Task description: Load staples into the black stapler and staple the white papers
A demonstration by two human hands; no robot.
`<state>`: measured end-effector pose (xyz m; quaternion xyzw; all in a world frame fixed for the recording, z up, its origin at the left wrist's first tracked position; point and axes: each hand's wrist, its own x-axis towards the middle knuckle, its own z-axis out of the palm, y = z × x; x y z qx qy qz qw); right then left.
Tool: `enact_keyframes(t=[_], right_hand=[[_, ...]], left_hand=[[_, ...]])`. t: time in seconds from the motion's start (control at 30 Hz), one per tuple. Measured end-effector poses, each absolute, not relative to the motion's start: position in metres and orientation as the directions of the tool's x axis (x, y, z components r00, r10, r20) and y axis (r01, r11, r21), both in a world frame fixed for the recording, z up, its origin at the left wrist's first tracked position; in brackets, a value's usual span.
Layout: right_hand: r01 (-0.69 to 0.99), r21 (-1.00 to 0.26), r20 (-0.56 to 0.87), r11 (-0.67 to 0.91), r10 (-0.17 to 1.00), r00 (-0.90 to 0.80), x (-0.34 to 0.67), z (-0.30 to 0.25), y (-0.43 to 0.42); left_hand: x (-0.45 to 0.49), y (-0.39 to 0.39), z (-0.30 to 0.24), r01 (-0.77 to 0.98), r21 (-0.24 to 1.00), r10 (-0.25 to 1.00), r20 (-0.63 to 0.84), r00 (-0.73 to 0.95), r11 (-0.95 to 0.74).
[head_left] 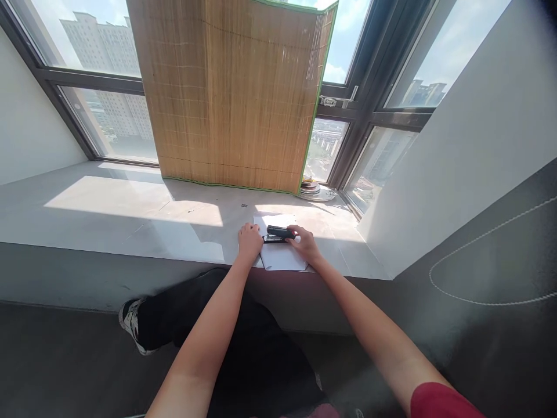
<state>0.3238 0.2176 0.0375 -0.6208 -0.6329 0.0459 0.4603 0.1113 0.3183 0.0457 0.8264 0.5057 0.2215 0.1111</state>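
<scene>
one stapler [279,234] lies sideways over our paper [285,259], right end held in our right hand [306,244], left end near our left hand [250,241], whose grip we can't tell.

Dark-framed glass windows [104,122] are partly covered by a brown, green-edged slatted blind [235,104]; the pale flat sill [100,232] is sunlit in patches; what seems a smooth grey floor [56,360] is shadowed.

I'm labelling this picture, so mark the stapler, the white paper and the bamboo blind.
Stapler [278,231]: head view, on its black upper arm.
White paper [284,256]: head view, on its bare lower part.
Bamboo blind [232,98]: head view, on the middle of its surface.
</scene>
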Motion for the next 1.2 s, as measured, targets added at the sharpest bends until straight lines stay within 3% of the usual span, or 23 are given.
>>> enact_keyframes(t=[0.23, 0.53, 0.67, 0.83, 0.93, 1.07, 1.2], right_hand=[[0.705, -0.691, 0.526, 0.159, 0.779, 0.340, 0.322, 0.035, 0.215], [0.451, -0.853, 0.473, 0.264, 0.757, 0.451, 0.324, 0.036, 0.217], [0.398, -0.881, 0.439, 0.256, 0.757, 0.485, 0.326, 0.035, 0.219], [0.418, -0.878, 0.441, 0.234, 0.736, 0.514, 0.329, 0.025, 0.222], [0.464, -0.864, 0.444, 0.196, 0.733, 0.516, 0.331, 0.022, 0.223], [0.552, -0.802, 0.510, 0.227, 0.740, 0.438, 0.331, 0.026, 0.222], [0.584, -0.770, 0.520, 0.259, 0.784, 0.339, 0.331, 0.031, 0.222]], left_hand=[[0.109, 0.327, 0.038, 0.759, 0.435, 0.874, 0.262, 0.409, -0.485], [0.107, 0.334, 0.039, 0.715, 0.491, 0.867, 0.256, 0.427, -0.497], [0.107, 0.334, 0.039, 0.656, 0.591, 0.881, 0.269, 0.389, -0.470], [0.112, 0.335, 0.044, 0.284, 0.886, 0.927, 0.323, 0.191, -0.367], [0.116, 0.337, 0.051, -0.033, 0.980, 0.978, 0.197, 0.061, -0.196], [0.118, 0.337, 0.060, -0.447, 0.894, 0.999, 0.006, 0.048, 0.016], [0.116, 0.332, 0.065, -0.598, 0.792, 0.989, -0.061, 0.131, 0.128]])
